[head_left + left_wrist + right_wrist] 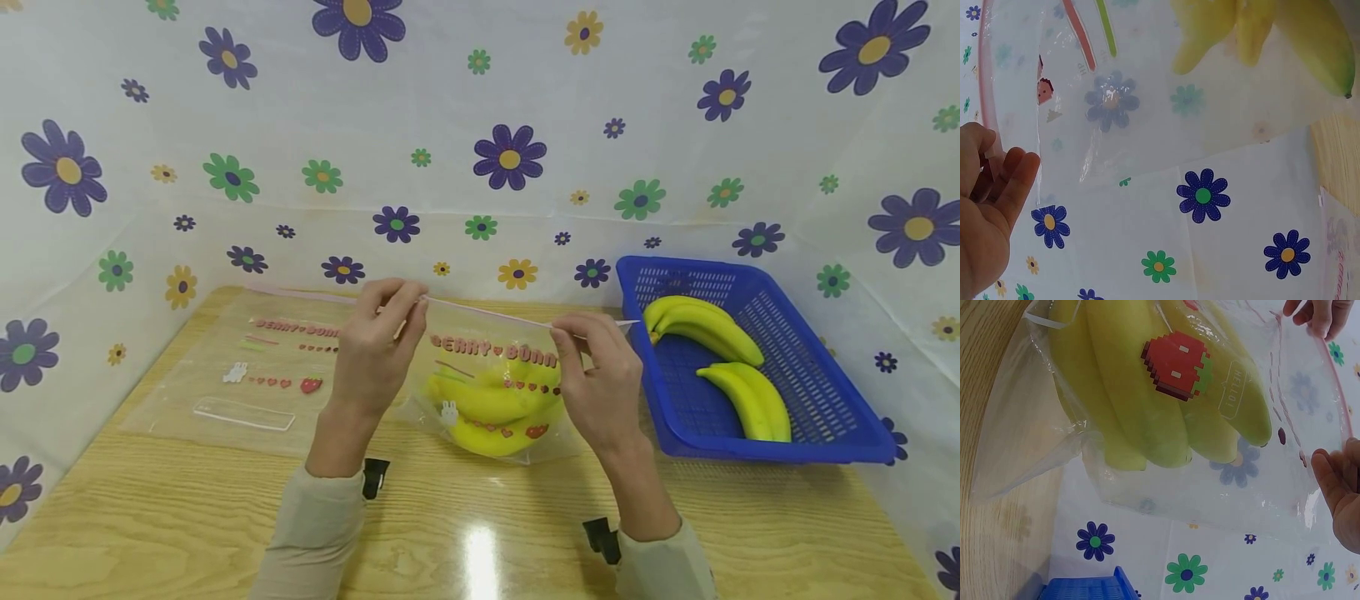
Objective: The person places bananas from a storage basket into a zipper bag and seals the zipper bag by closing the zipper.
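Note:
A clear zip bag (491,333) printed with red lettering, a rabbit and a strawberry hangs between both hands, its pink zip edge uppermost. Inside it lies a bunch of bananas (487,408), seen through the plastic in all views. My left hand (378,350) pinches the zip edge at the bag's left end between thumb and fingers. At the right end, my right hand (600,375) pinches the same edge, with a pointed tip of the strip sticking out beyond it. The right wrist view shows the bananas (1141,387) close up behind the printed strawberry.
To the left, a second zip bag (172,387) of the same print lies flat on the wooden table (420,533). A blue plastic basket (832,383) at the right holds two bunches of bananas (705,329). Flower-patterned cloth (450,100) walls the back and sides.

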Motion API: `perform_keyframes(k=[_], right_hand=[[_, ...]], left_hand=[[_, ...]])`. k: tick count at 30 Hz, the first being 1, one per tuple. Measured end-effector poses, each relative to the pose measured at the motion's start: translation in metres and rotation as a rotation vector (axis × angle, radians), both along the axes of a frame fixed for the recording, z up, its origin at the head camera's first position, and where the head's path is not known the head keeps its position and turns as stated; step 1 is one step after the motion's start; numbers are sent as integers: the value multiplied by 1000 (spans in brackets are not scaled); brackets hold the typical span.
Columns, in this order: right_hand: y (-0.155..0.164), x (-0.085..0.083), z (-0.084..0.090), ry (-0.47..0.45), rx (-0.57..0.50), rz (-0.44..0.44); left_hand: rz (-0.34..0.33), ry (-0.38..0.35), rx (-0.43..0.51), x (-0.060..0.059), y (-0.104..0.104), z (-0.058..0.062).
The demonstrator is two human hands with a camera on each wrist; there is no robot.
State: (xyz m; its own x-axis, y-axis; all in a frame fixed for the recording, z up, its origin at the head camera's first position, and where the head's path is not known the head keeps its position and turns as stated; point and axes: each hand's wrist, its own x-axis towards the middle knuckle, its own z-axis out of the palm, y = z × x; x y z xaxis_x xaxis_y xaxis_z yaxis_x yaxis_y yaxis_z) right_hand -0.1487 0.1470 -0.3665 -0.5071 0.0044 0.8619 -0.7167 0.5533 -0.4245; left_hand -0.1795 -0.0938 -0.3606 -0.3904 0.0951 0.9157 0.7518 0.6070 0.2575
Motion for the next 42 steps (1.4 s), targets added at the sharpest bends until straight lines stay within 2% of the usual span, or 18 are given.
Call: perform_keyframes(k=[24, 31, 42], right_hand=[[1, 0, 0, 1, 15, 6], [1, 1, 0, -4, 7, 5], [3, 1, 2, -5, 9, 7]], left_hand=[[58, -24, 6, -1, -9, 1], [43, -36, 27, -2, -12, 0], [65, -9, 77, -4, -19, 0]])
